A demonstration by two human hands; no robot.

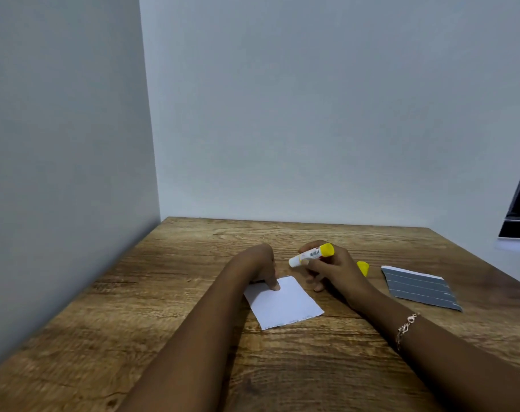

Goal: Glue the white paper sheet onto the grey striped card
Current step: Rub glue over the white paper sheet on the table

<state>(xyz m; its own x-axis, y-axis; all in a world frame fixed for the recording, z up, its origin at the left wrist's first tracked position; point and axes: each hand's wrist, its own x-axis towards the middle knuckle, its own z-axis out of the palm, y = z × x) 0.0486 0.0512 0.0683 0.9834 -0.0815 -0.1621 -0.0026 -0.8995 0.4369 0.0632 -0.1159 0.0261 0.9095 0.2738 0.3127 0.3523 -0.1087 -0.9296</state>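
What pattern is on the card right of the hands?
The card is grey with thin pale stripes; head view shows it.

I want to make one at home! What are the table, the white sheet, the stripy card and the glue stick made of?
The table: wood or wood-look top, matt, brown grain and knots.
The white sheet: thin matt paper; its near edge looks torn.
The stripy card: probably card, grey with thin pale lines, lying flat.
The glue stick: likely smooth plastic, white tube, yellow end.

Wooden table (134,307) with pronounced brown grain, set into a corner formed by two plain pale grey walls (312,114). A black-framed object (517,231), partly cut off, stands at the far right edge.
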